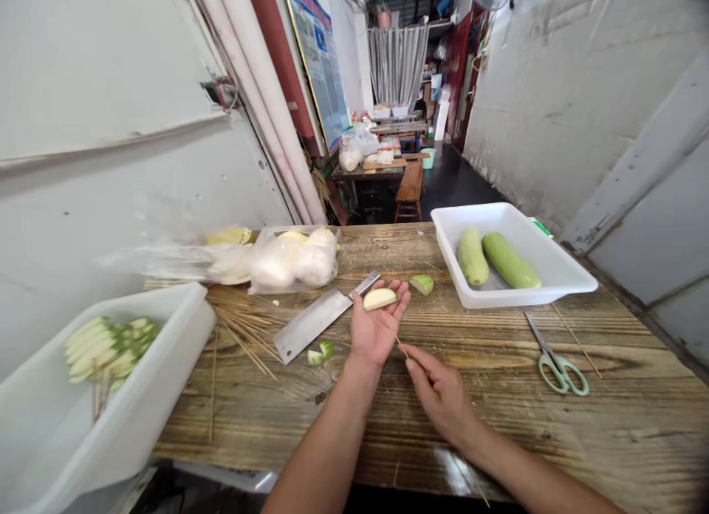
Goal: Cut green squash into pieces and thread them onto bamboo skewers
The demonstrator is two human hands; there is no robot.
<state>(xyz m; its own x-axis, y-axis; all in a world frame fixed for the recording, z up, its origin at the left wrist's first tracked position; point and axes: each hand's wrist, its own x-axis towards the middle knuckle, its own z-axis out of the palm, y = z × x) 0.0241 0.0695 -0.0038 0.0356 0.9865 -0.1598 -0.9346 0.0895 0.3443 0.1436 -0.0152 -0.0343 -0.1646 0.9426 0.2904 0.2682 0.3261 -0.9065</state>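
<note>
A half-round slice of pale green zucchini (379, 299) rests on the fingers of my upturned left hand (370, 335), held against the thumb. My right hand (443, 397) pinches a thin wooden skewer (396, 338) between thumb and fingertips. The skewer's far end points at the slice; whether it touches cannot be made out. Just left of my left hand lies a cleaver (317, 320), its handle running behind the fingers. Small zucchini offcuts (321, 352) sit beside the blade, and a cut end piece (422, 283) lies beyond my hands.
At left a white bin (182, 351) contains skewered zucchini slices (105, 348). Loose skewers (247, 326) and clear bags of white items (293, 259) lie beside it. At right stand a white tray (532, 298) with two whole zucchini (509, 261) and green-handled scissors (562, 372) on the wooden table (498, 344).
</note>
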